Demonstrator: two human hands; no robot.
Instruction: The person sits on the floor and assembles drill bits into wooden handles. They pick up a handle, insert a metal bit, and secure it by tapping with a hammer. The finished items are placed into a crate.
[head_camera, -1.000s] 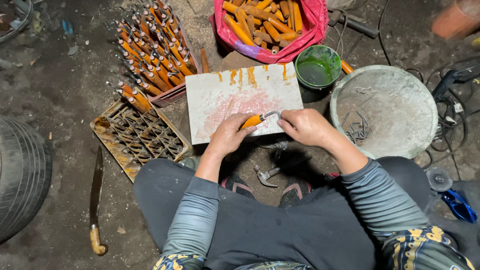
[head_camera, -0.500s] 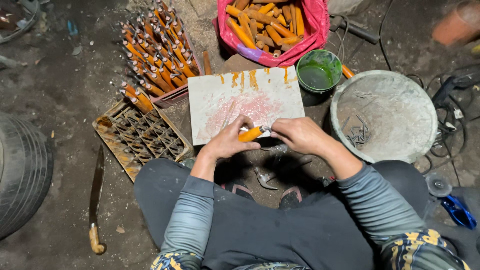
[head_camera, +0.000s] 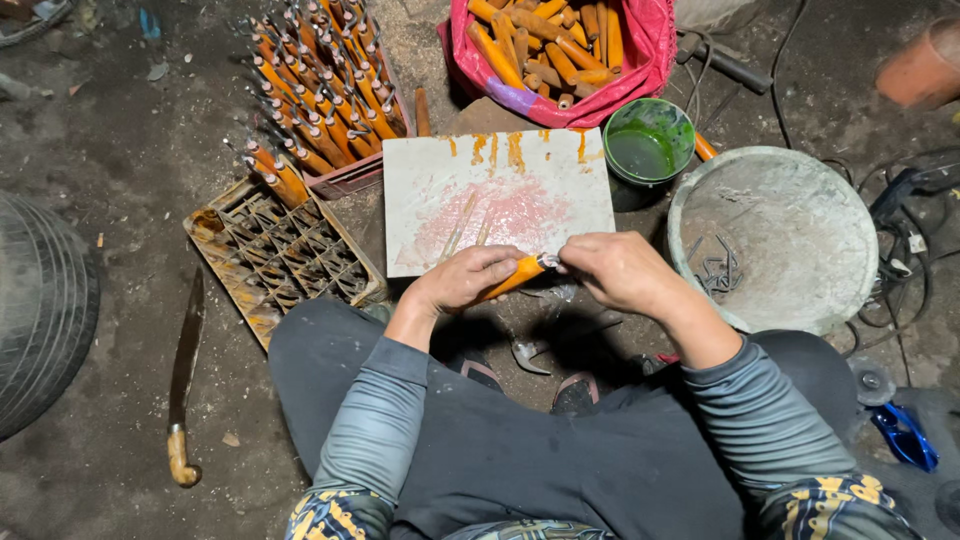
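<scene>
A flat board (head_camera: 500, 200) is laid on the floor (head_camera: 120, 150) before the knees. A crate (head_camera: 275, 260) is set left of it, a small pot (head_camera: 648, 150) and a large basin (head_camera: 780, 235) right. Behind the board a bag (head_camera: 560, 50) of handles is placed; a knife (head_camera: 183, 385) is laid far left.

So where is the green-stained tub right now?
In the head view the green tub stands right of centre near the top, between the white board and the grey basin, just below the red bag.
</scene>
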